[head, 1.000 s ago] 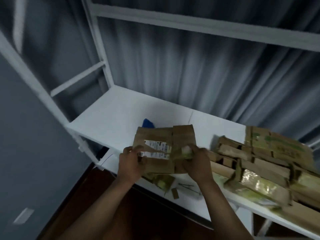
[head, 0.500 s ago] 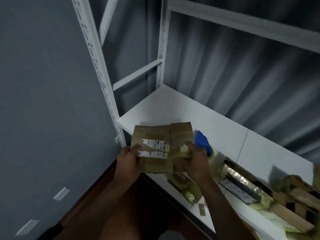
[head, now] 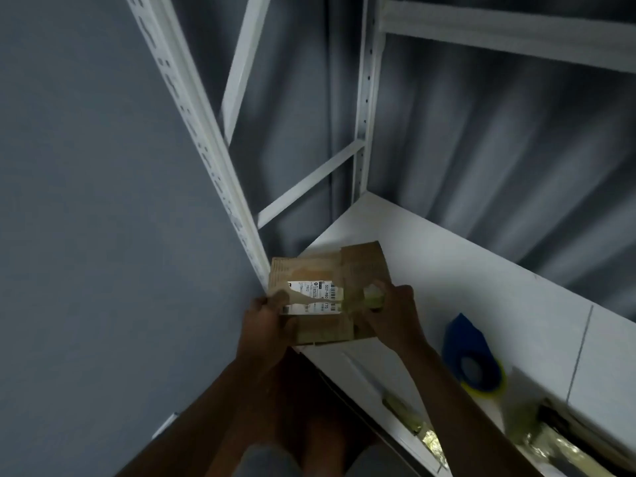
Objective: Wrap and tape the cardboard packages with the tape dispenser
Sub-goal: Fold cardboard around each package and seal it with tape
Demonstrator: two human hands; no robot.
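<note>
Package: I saw the cardboard package (head: 327, 297) held up in front of me, over the near left corner of the white shelf (head: 464, 270), its face turned toward the camera.
Label: a white shipping label (head: 315, 296) with barcodes lay across the package's face, with glossy tape over it.
Left hand: my left hand (head: 266, 321) gripped the package's lower left edge, thumb on the front beside the label.
Right hand: my right hand (head: 392, 313) gripped the right edge, fingers curled round it and pinching a yellowish wad of tape (head: 373, 294) against the cardboard.
Tape dispenser: the blue tape dispenser (head: 469, 356) lay on the shelf, right of my right forearm and apart from it.
Other goods: a tape-wrapped bundle (head: 550, 438) sat at the lower right, too blurred to make out.
Frame: a white slotted upright (head: 206, 139) rose just behind the package.
</note>
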